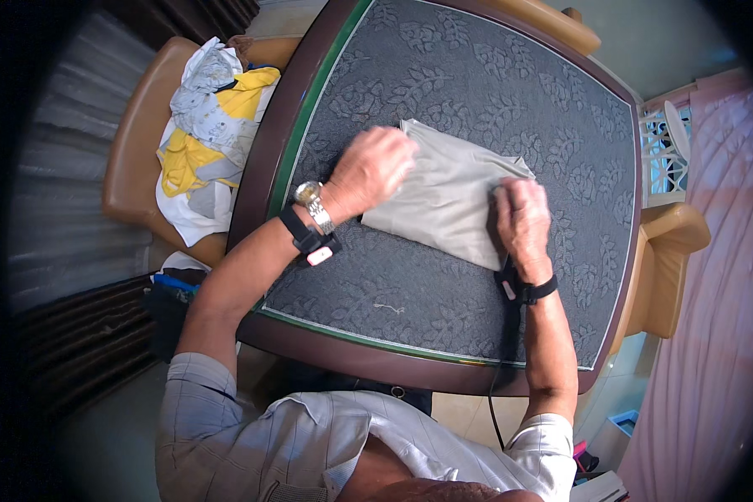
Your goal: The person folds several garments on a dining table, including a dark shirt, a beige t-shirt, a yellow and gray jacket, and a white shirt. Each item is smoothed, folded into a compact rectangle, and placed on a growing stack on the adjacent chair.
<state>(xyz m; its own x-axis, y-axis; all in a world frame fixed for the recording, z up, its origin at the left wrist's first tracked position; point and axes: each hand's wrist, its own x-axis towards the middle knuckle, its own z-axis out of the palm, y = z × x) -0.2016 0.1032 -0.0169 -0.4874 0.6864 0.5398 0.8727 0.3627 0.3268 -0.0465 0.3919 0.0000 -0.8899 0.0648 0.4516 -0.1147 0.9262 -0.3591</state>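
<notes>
A light grey-beige cloth garment (pixel 442 194) lies folded into a rough rectangle on the dark grey patterned tabletop cover (pixel 427 326). At its upper left edge is my left hand (pixel 376 166), blurred, with curled fingers; whether it grips the cloth is not clear. My right hand (pixel 524 216) is at the garment's right edge, its fingers bent down against the cloth, their tips hidden. A metal watch (pixel 314 204) and a black strap are on my left wrist, and another black strap (pixel 538 290) is on my right.
Left of the table, a tan chair (pixel 132 150) holds a heap of white, grey and yellow clothes (pixel 210 138). Another tan chair (pixel 665 276) stands at the right. A thin thread (pixel 389 308) lies near the table's front edge. A black cable (pixel 492 408) hangs over that edge.
</notes>
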